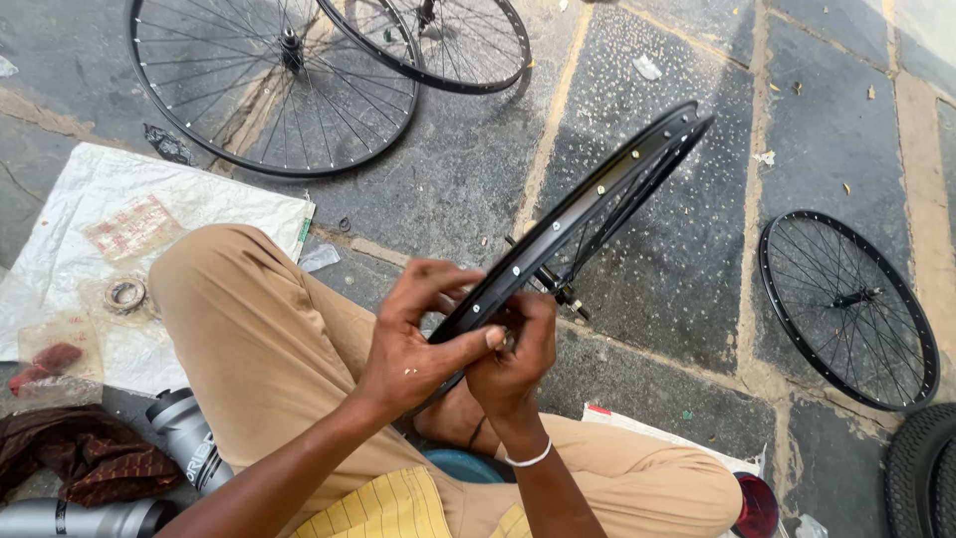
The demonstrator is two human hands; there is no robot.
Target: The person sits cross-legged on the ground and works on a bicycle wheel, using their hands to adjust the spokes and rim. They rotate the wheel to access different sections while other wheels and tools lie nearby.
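From the head view, you are sitting on the stone floor [647, 289] with your knees spread, and a black bicycle rim [583, 214] stands on edge between your legs, slanting from your lap up toward the far right. Your left hand [413, 344] wraps the near part of the rim from the left, fingers curled over its outer face and the thumb stretched across toward the right. Your right hand [513, 364] is closed narrowly around the same near stretch of rim, fingertips pinched against it just beside your left thumb; what they pinch is too small to tell. A white band [528, 459] circles your right wrist.

On the floor at far left lie two spoked wheels [274, 90], overlapping. Another spoked wheel [846, 309] lies flat at the right, well apart from your hands, and a tyre [921, 468] shows at the near right corner. To your left a white sack [119, 229] is spread on the floor with a small metal ring [125, 295] on it. Near left lie a dark red cloth [85, 453] and two grey metal tubes [189, 438]. A red cap [757, 508] sits near your right knee.
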